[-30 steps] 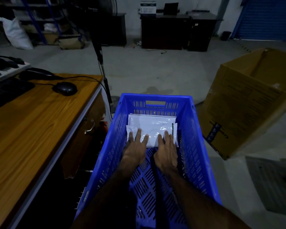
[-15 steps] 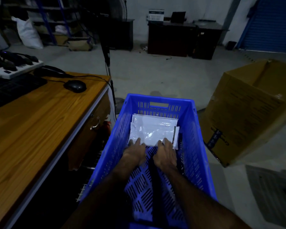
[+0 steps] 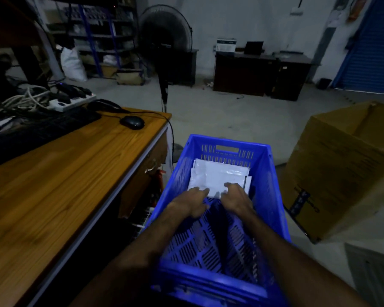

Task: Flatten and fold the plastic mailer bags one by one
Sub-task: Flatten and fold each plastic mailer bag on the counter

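Observation:
A stack of folded white plastic mailer bags (image 3: 220, 177) lies at the far end of a blue slotted crate (image 3: 273, 196). Both my hands reach into the crate, side by side. My left hand (image 3: 190, 202) has its bent fingers touching the near left edge of the top bag. The fingertips of my right hand (image 3: 236, 197) rest on the near right edge of the same bag. Neither hand visibly lifts or pinches the bag. The near half of the crate floor is bare.
A wooden desk (image 3: 60, 185) with a mouse (image 3: 132, 122), keyboard and power strip stands at the left. A large open cardboard box (image 3: 341, 169) sits right of the crate. A pedestal fan (image 3: 164, 36) and dark cabinets stand farther back on the concrete floor.
Both hands have slid back from lying flat on the top bag to its near edge, with fingers now bent. The view has tilted up and drawn back.

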